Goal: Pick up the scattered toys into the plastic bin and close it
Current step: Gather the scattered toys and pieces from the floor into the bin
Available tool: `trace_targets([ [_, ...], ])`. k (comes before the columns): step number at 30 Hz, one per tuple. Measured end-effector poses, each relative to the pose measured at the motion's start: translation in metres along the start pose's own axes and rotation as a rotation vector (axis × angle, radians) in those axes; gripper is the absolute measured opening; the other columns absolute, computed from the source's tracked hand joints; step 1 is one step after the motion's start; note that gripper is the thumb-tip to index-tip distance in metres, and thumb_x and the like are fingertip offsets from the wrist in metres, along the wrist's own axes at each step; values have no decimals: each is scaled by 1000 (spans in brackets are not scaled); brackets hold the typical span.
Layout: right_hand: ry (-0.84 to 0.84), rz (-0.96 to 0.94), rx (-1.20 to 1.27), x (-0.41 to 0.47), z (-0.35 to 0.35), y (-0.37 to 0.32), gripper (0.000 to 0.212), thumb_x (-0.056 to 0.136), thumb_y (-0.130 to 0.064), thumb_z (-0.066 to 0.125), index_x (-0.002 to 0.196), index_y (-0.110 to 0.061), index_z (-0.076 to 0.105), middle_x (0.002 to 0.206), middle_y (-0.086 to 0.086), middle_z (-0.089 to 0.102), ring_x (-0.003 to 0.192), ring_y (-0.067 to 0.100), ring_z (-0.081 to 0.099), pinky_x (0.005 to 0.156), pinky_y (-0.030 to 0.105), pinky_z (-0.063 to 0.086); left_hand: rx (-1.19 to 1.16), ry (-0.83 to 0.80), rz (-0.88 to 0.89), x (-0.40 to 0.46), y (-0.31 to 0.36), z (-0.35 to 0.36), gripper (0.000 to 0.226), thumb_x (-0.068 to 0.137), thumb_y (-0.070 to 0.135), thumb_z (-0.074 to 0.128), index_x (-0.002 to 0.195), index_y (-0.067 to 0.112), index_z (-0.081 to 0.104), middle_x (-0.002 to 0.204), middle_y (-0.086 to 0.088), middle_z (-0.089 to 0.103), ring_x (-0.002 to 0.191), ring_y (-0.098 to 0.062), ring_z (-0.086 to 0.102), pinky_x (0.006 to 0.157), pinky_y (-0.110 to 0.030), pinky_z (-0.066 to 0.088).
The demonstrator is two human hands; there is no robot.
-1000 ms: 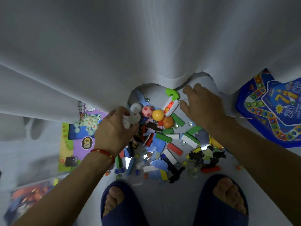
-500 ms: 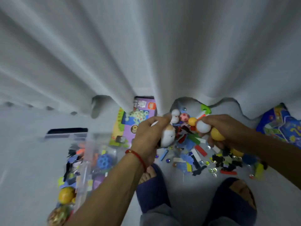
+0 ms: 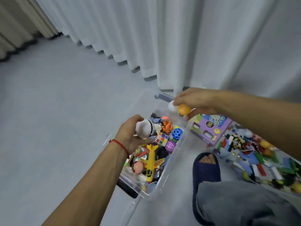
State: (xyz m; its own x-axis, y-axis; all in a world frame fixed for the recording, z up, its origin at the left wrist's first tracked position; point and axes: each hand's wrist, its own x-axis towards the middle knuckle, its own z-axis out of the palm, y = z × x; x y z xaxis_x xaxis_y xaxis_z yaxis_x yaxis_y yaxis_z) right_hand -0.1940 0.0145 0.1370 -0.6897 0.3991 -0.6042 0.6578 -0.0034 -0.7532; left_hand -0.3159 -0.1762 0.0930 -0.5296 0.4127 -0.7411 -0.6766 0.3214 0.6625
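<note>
A clear plastic bin (image 3: 175, 154) stands open on the floor, holding a yellow toy plane (image 3: 150, 162), a puzzle cube (image 3: 161, 139), a blue holed ball (image 3: 177, 133) and other toys. My left hand (image 3: 132, 136) hovers over the bin and grips a white toy (image 3: 144, 129). My right hand (image 3: 197, 101) is above the bin's far end and holds an orange ball (image 3: 184, 109) and a white ball (image 3: 171, 106). A heap of scattered toys (image 3: 254, 154) lies on the floor to the right.
White curtains (image 3: 162, 38) hang along the back and reach the floor. A purple toy box (image 3: 211, 128) lies flat between bin and heap. My foot in a dark blue slipper (image 3: 206, 170) stands right of the bin. Grey floor (image 3: 48, 111) stretches left.
Both hands took toys from the heap under the curtain and carried them left over the bin. The view swung left with them, so the bin now fills the middle.
</note>
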Motion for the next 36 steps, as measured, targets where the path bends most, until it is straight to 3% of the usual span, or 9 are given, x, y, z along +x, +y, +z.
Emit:
trace_targets([
  [5,8,-17,-298,-3,12,-4,43,95,-33,61,133,-14,53,132,-1,46,115,21,52,82,34,57,60,105,-10,-6,-7,-21,32,88,17,58,118,8,55,126,-18,38,90,-35,51,82,-69,50],
  [7,41,-35,-398,-20,-12,10,33,94,-36,61,123,-19,62,127,-4,54,112,18,56,82,34,58,91,75,32,-10,-11,-8,16,88,15,58,102,8,59,115,-14,45,96,-33,49,81,-66,53],
  [11,151,33,-453,-68,-81,65,20,93,-39,61,104,-25,70,106,-5,68,95,15,65,70,31,58,194,-85,199,-18,-23,52,7,89,16,60,93,11,63,84,-4,55,74,-17,54,77,-51,60],
  [14,277,165,-403,-106,-132,126,16,94,-37,61,103,-26,68,98,0,69,88,16,67,66,31,57,321,-235,271,-23,-41,114,20,92,16,56,108,9,66,89,-3,58,79,-17,56,79,-49,60],
  [20,301,412,-232,-155,-176,254,22,98,-33,56,115,-19,61,111,7,65,97,22,66,73,34,57,650,-418,225,-6,-103,228,16,92,15,57,103,6,65,92,-4,63,81,-21,55,65,-36,59],
  [22,231,480,-264,-155,-181,283,24,97,-33,58,115,-18,61,114,8,63,96,22,64,72,32,56,786,-454,201,9,-127,256,15,92,17,58,101,8,66,89,-3,62,77,-20,55,70,-43,59],
  [25,295,455,-466,-137,-183,324,33,95,-34,59,124,-18,60,122,6,62,102,20,61,76,26,48,1014,-522,237,40,-160,291,17,89,15,61,105,10,66,96,-5,66,77,-18,58,80,-45,58],
  [32,398,291,-567,-40,-180,417,46,92,-28,59,134,-14,47,122,16,56,108,35,57,88,42,50,1488,-593,666,127,-219,366,53,85,22,68,134,14,49,126,-13,59,112,-31,58,90,-33,47],
  [36,603,233,-598,26,-173,439,55,91,-34,62,140,-21,40,122,13,49,111,35,51,81,41,47,1739,-619,939,177,-242,409,61,86,25,66,142,16,43,135,-18,49,121,-39,48,99,-43,44],
])
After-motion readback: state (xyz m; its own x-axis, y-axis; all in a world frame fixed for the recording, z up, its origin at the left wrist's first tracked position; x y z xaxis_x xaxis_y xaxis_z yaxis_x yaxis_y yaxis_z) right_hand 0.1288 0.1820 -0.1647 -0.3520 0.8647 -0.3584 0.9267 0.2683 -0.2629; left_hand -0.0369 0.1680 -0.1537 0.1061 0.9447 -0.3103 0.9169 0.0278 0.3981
